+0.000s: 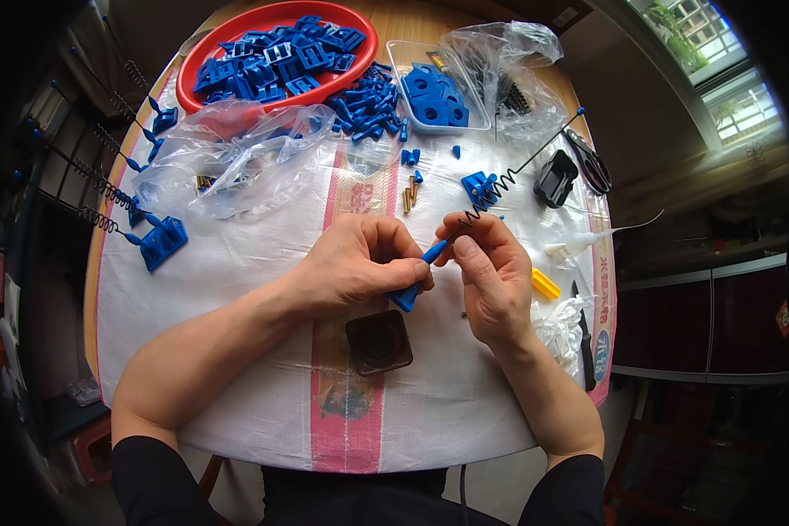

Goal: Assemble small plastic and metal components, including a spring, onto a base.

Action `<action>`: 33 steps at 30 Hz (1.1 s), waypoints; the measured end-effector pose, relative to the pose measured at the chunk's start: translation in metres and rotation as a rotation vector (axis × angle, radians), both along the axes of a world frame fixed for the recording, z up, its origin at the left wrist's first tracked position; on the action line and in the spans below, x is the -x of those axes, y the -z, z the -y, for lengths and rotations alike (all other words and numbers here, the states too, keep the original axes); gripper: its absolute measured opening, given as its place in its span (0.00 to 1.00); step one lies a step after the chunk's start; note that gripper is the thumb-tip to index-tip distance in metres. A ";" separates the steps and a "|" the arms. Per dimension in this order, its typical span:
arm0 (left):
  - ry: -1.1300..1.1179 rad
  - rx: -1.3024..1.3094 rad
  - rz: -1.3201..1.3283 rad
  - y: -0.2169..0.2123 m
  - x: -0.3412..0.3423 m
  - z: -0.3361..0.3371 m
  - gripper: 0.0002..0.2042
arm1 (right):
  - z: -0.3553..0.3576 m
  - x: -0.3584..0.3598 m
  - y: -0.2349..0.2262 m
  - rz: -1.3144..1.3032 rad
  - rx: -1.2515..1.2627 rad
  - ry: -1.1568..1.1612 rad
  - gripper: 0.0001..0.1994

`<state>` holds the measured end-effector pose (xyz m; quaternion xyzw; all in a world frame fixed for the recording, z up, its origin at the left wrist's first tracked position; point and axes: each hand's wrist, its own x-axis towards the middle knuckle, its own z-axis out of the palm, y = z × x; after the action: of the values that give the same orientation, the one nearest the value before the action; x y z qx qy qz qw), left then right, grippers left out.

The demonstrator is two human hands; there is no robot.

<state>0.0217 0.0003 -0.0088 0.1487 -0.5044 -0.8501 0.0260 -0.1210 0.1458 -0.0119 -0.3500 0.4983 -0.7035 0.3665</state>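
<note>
Over the middle of the table, my left hand is closed round a blue plastic base, mostly hidden by the fingers. A blue tapered sleeve sticks out of it toward my other hand. My right hand pinches a black spring wire just past the sleeve. The wire slants up to the right, coiled low down, straight above, with a small blue ball at its end. Sleeve and wire line up between both hands. Below my left hand lies a dark square box.
A red basin heaped with blue bases stands at the back left. Beside it are loose blue sleeves and a clear tray. Finished-looking spring pieces line the left edge. Scissors, a yellow part and a knife lie right.
</note>
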 end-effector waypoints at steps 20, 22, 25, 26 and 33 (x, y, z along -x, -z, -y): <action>0.020 0.050 0.017 -0.001 0.000 0.001 0.07 | 0.006 -0.005 -0.009 -0.009 0.018 0.017 0.26; 0.021 0.055 0.016 -0.001 0.000 0.001 0.07 | 0.006 -0.006 -0.009 -0.007 0.026 0.010 0.26; 0.023 0.049 0.015 -0.002 0.000 0.001 0.07 | 0.006 -0.006 -0.008 -0.013 0.026 0.002 0.26; 0.022 0.043 0.011 -0.002 0.000 0.001 0.07 | 0.006 -0.005 -0.008 -0.017 0.025 0.001 0.25; 0.015 0.021 0.005 -0.002 0.000 0.000 0.07 | 0.006 -0.006 -0.007 -0.014 0.015 -0.002 0.25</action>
<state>0.0217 -0.0002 -0.0069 0.1467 -0.5145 -0.8446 0.0200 -0.1148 0.1395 -0.0049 -0.3581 0.4953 -0.7043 0.3611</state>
